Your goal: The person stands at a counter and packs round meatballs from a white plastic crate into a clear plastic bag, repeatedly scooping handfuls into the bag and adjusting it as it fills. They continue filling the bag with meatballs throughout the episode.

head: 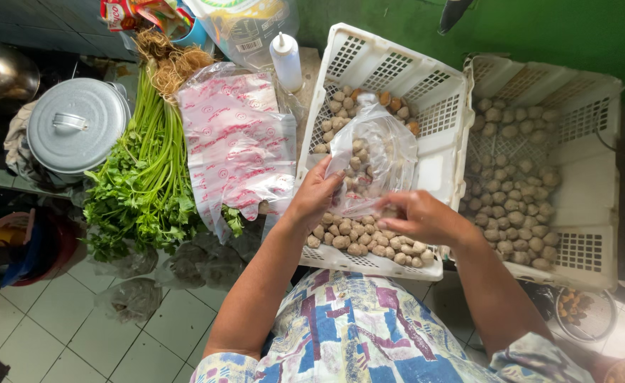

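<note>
My left hand (314, 196) grips the edge of a clear plastic bag (380, 152) that holds several greyish meatballs. The bag hangs over a white plastic crate (436, 167) with many more meatballs (358, 237) lying in it. My right hand (420, 218) is at the bag's lower mouth, fingers pinched on a meatball just above the crate's front row. Both forearms reach in from the bottom of the head view, over a patterned blue, white and maroon garment.
A second white crate (592, 184) of meatballs stands at the right. A stack of printed plastic bags (234, 142) and a bunch of leafy greens (146, 170) lie at the left. A lidded metal pot (77, 124), a white squeeze bottle (286, 62) and tiled floor (78, 326) surround them.
</note>
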